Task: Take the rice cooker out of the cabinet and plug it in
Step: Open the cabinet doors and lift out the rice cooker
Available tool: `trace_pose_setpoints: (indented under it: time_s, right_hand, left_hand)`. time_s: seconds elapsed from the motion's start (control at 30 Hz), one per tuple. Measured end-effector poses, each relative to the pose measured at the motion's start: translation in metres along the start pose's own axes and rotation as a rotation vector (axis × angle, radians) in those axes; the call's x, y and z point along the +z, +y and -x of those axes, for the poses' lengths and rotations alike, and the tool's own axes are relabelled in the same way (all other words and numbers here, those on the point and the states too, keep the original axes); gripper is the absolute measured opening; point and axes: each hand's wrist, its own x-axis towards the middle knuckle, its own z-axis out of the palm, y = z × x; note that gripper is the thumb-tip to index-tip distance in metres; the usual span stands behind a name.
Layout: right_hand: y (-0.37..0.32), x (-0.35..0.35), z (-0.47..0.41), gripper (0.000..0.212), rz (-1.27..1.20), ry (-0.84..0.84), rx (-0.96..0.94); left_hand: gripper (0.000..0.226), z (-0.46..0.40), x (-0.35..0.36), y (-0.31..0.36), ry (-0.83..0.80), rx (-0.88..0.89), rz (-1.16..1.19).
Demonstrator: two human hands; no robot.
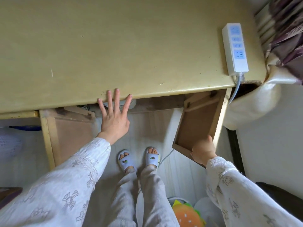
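Both doors of the cabinet under the yellow tabletop (114, 46) stand swung out. My right hand (204, 149) grips the bottom edge of the right door (198, 122). My left hand (114, 117) is spread flat, fingers apart, with its fingertips over the tabletop's front edge. Just behind those fingers a small white rounded part of the rice cooker (133, 104) shows inside the cabinet; the rest is hidden under the top. A white power strip (234, 48) with blue sockets lies at the tabletop's right end.
The left cabinet door (65, 135) stands open at my left. The strip's cable (236, 89) drops off the table's right corner. My feet in slippers (139, 158) stand on the pale floor. A burger-shaped cushion (186, 215) lies behind my feet. A patterned curtain (285, 30) hangs at right.
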Motion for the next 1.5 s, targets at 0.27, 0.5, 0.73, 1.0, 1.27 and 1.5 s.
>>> trace_pose_setpoints:
  time_s: [0.27, 0.5, 0.73, 1.0, 1.27, 1.5]
  right_hand:
    - [0.005, 0.006, 0.000, 0.037, -0.056, 0.070, 0.093]
    - [-0.006, -0.007, -0.011, 0.036, -0.134, 0.179, 0.104]
    - [-0.029, -0.041, -0.049, 0.037, -0.345, 0.350, -0.041]
    - [-0.101, -0.069, -0.142, 0.044, -0.506, 0.384, -0.200]
    - [-0.179, -0.110, -0.281, 0.054, -0.983, 0.475, -0.283]
    - [-0.210, -0.148, -0.382, 0.076, -1.648, 0.616, -0.467]
  left_hand:
    - [0.090, -0.001, 0.001, -0.002, -0.016, 0.017, -0.001]
    - [0.094, -0.001, 0.010, -0.004, 0.048, 0.041, -0.016]
    - [0.086, 0.016, 0.037, 0.002, 0.264, 0.081, 0.041]
    - [0.068, 0.017, 0.137, -0.012, 0.078, -0.065, 0.197]
    - [0.057, -0.048, 0.274, -0.105, 0.116, -0.310, 0.340]
    - [0.060, -0.130, 0.352, -0.162, 0.379, -0.621, 0.925]
